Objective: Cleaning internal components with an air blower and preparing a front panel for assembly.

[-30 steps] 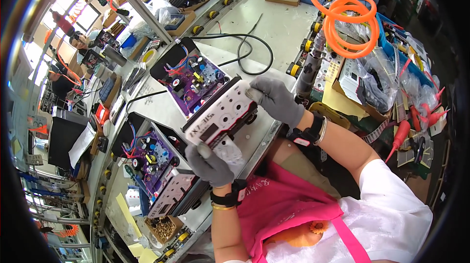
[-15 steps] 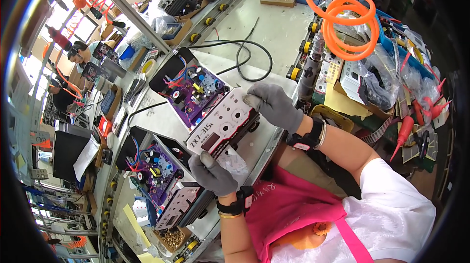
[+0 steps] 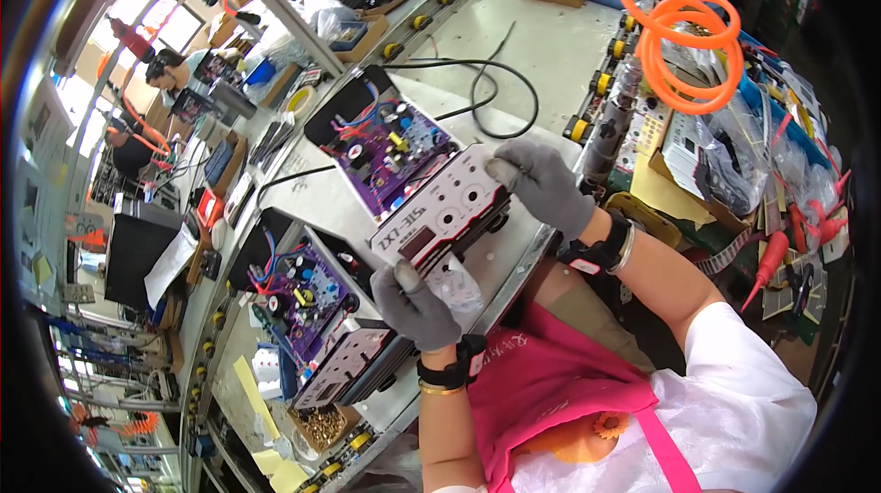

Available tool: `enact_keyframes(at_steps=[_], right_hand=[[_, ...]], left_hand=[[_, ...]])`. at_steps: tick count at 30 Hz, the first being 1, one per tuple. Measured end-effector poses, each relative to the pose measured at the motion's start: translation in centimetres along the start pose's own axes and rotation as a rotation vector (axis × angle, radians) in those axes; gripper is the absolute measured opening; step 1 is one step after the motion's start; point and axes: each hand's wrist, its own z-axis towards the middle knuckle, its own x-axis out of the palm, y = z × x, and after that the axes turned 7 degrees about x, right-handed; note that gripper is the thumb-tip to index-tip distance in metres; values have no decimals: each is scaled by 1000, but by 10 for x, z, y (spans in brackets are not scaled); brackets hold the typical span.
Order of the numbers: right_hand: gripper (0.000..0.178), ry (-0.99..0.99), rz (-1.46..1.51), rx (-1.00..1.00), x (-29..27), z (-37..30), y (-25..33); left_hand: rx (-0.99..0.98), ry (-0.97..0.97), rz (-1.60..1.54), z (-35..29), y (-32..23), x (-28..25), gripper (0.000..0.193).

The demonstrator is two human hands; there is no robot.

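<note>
Currently, status by item:
Left hand (image 3: pixel 415 302): wearing a grey glove, gripping the near corner of the white front panel (image 3: pixel 439 215), fingers closing round its edge along with a bit of clear plastic film (image 3: pixel 459 284).
Right hand (image 3: pixel 546 184): also gloved grey, fingers curling over the panel's far corner at about 2 o'clock from the left hand.
Front panel: being held tilted between both hands, above the edge of the grey workbench (image 3: pixel 541 43), round cut-outs facing up.
Open chassis (image 3: pixel 381 146): sitting at 11 o'clock from the panel, just beside it, purple circuit board showing inside.
Second chassis (image 3: pixel 298 286): lying at 9 o'clock from the left hand, same purple board.
Black cable (image 3: pixel 500 94): looping on the bench at 12 o'clock.
Orange coiled hose (image 3: pixel 684 29): hanging at 1 o'clock, well apart from the hands.
</note>
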Motion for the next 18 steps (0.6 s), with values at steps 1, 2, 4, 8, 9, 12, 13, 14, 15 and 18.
enact_keyframes(at_steps=[1, 2, 4, 8, 9, 12, 13, 14, 15, 18], right_hand=[[24, -9, 33, -24, 2, 0, -3], [24, -24, 38, -39, 3, 0, -4], [24, -31, 46, -55, 5, 0, -4], [23, -1, 20, -1, 3, -1, 0], [23, -6, 15, -1, 3, -1, 0], [23, 1, -4, 10, 4, 0, 2], [23, 1, -5, 10, 3, 0, 3], [23, -3, -2, 16, 4, 0, 5], [23, -12, -3, 24, 3, -1, 6], [23, -38, -26, -18, 2, 0, 5]], left_hand=[[-7, 1, 7, 0, 0, 0, 22], [-8, -8, 18, 1, -2, -1, 22], [-11, 21, 13, 3, -7, -2, 22], [-29, 20, 23, 4, -7, -2, 25], [-30, 18, 25, 4, -7, -2, 25], [-33, 0, 10, 4, -7, -1, 24], [-20, 8, 34, 4, -5, -2, 27], [-7, 17, 57, 4, -3, -3, 29], [-7, 22, 52, 3, -3, -2, 29], [-64, -2, 40, 4, -5, 1, 25]])
